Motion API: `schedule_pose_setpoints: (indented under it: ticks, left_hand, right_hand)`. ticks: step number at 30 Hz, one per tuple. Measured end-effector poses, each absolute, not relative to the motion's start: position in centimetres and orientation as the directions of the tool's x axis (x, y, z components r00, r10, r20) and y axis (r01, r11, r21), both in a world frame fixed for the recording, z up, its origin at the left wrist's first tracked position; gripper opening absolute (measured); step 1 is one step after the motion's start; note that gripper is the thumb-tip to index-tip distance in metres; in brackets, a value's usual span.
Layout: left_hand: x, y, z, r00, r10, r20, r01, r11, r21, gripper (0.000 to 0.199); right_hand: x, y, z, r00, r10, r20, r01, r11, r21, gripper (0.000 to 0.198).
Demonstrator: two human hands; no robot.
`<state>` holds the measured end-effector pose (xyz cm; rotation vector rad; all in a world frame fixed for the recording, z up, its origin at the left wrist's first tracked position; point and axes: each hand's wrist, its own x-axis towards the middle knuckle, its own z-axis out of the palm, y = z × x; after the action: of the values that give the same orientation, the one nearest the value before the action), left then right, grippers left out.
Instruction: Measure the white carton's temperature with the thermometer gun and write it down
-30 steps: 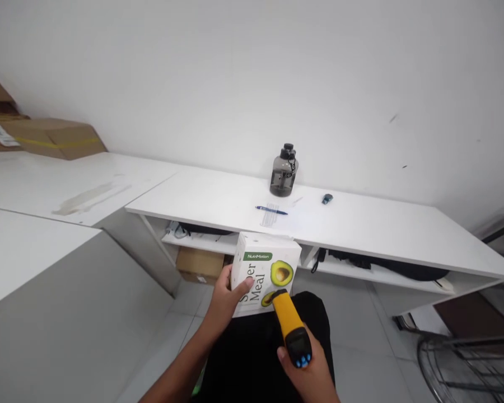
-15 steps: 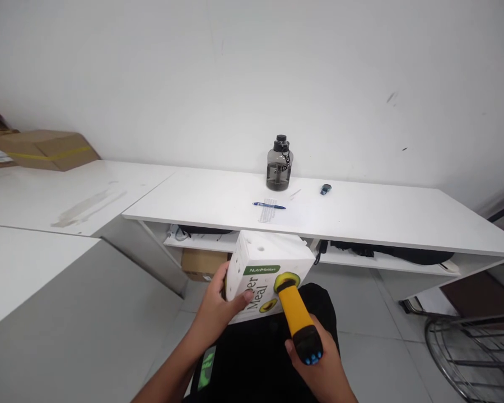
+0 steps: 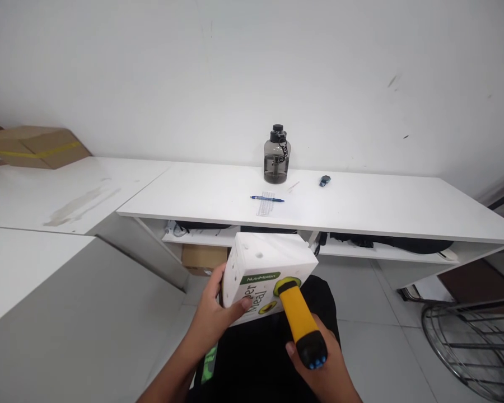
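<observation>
Over the lap, in front of the long white desk (image 3: 361,210): left hand (image 3: 213,318) grips the white cardboard meal box w/ avocado print (image 3: 265,274) by its left side, thumb on the printed face, box tilted so top panel faces up and away. Right hand (image 3: 325,372) is wrapped round the yellow and black handheld scanner gun (image 3: 300,324), nose just at the print, touching or nearly so. To do it well, judging by this: hold box steady, keep the nose square to the face and thumb off the print. Grey water bottle (image 3: 276,156), blue pen (image 3: 267,198) on desk, well apart
</observation>
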<state>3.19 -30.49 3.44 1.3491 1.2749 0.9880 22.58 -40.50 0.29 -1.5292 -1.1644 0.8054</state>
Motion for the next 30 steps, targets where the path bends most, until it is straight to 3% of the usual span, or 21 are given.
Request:
schedule_pose_setpoints:
  ticks: [10,14,24,30]
  left_hand:
    - [3.1,-30.8,2.4,0.086,0.993,-0.082,0.192,0.064,0.979,0.075]
    - [2.9,-31.0,1.9,0.077,0.996,-0.045,0.208,0.028,0.978,0.071]
    - [2.7,-31.2,1.7,0.041,0.999,-0.012,0.174,0.004,0.985,0.073]
    - [2.2,-31.1,1.0,0.017,0.998,0.060,0.135,-0.062,0.989,0.074]
  right_hand:
    - [23.9,-40.5,-0.6,0.163,0.983,0.085,0.363,0.021,-0.932,0.030]
    - [23.8,-40.6,-0.4,0.215,0.976,0.044,0.347,-0.034,-0.937,0.027]
    - [23.2,-40.7,-0.5,0.210,0.975,0.076,0.320,0.005,-0.947,0.025]
    - [23.4,-40.2,-0.8,0.127,0.989,0.075,0.320,0.031,-0.947,0.020]
